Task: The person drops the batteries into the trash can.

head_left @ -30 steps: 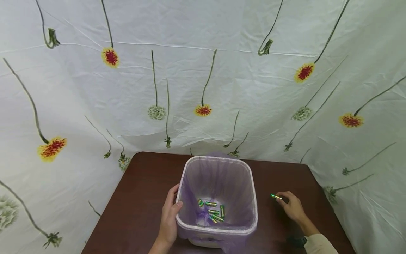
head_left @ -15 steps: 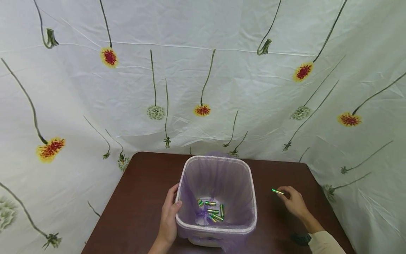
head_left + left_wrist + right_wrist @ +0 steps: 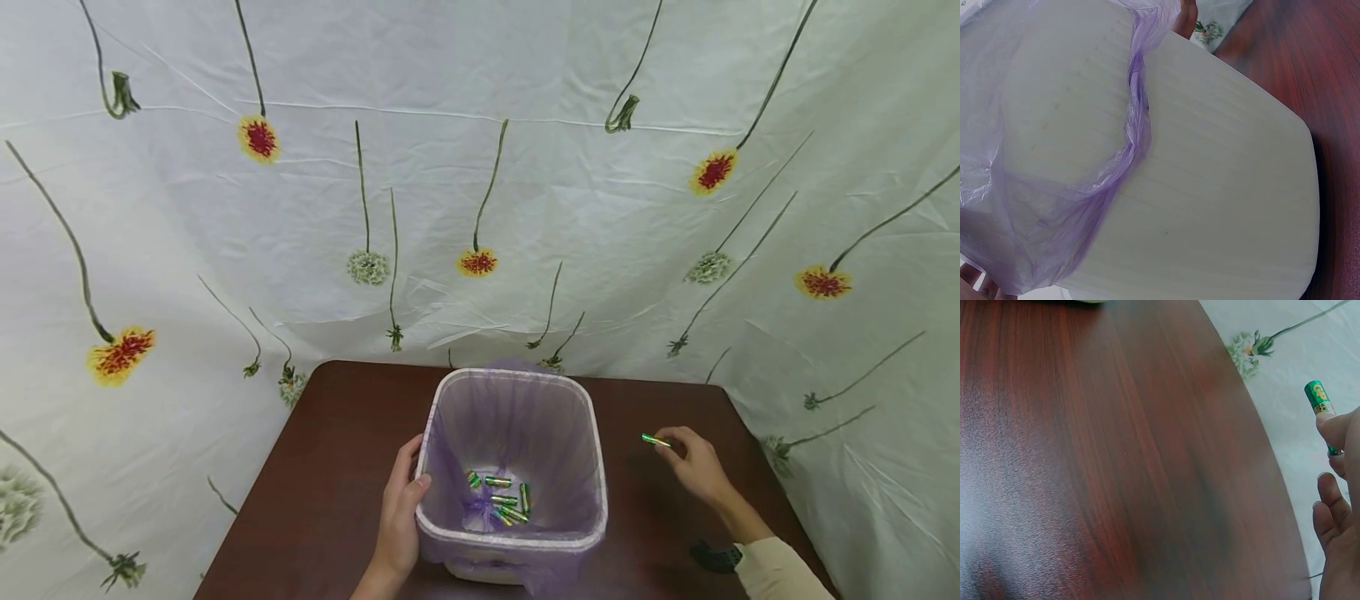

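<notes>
A green-and-gold battery [image 3: 656,440] is pinched between the thumb and fingers of my right hand [image 3: 699,465], over the table right of the bin. The right wrist view shows the battery [image 3: 1319,398] jutting past the thumb. My left hand [image 3: 399,508] grips the left rim of a whitish bin [image 3: 606,500], thumb over the edge and fingers outside. A thin purple bag [image 3: 551,433] lines the bin and folds over its rim; in the left wrist view the bag [image 3: 1138,119] hangs down the outer wall. Several similar batteries [image 3: 498,482] lie on the bin's bottom.
The dark red-brown wooden table [image 3: 337,442] carries the bin near its front middle. A pale cloth [image 3: 300,208] printed with flowers hangs behind and beside the table. A dark band [image 3: 714,557] shows by my right sleeve [image 3: 776,571].
My right hand has moved slightly up and away in the head view, carrying the battery along. The left hand and the bin have stayed put.
</notes>
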`<state>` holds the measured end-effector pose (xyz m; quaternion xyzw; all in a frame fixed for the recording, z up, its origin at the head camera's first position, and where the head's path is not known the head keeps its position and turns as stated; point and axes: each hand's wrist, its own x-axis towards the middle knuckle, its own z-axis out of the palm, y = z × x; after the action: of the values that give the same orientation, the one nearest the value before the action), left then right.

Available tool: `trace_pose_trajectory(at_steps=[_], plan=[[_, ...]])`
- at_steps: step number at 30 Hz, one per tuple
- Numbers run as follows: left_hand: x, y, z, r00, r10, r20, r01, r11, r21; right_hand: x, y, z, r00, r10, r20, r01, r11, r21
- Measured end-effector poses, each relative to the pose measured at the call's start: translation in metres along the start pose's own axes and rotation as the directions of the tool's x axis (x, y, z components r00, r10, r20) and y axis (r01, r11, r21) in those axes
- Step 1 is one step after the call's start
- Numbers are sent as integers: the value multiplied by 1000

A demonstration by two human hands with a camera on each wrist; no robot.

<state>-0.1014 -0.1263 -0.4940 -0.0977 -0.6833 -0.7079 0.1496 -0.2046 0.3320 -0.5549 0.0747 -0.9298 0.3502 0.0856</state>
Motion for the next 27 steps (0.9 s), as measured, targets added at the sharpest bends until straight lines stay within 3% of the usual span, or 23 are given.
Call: trace_pose_trajectory(at_steps=[11,27], plan=[[0,0,0,1000,-8,-8,9,1000,1,9,-18,-10,1000,11,12,-12,997,81],[0,0,1,1000,1,-11,-1,1000,-2,29,-55,-35,994,-112,10,112,993,24]])
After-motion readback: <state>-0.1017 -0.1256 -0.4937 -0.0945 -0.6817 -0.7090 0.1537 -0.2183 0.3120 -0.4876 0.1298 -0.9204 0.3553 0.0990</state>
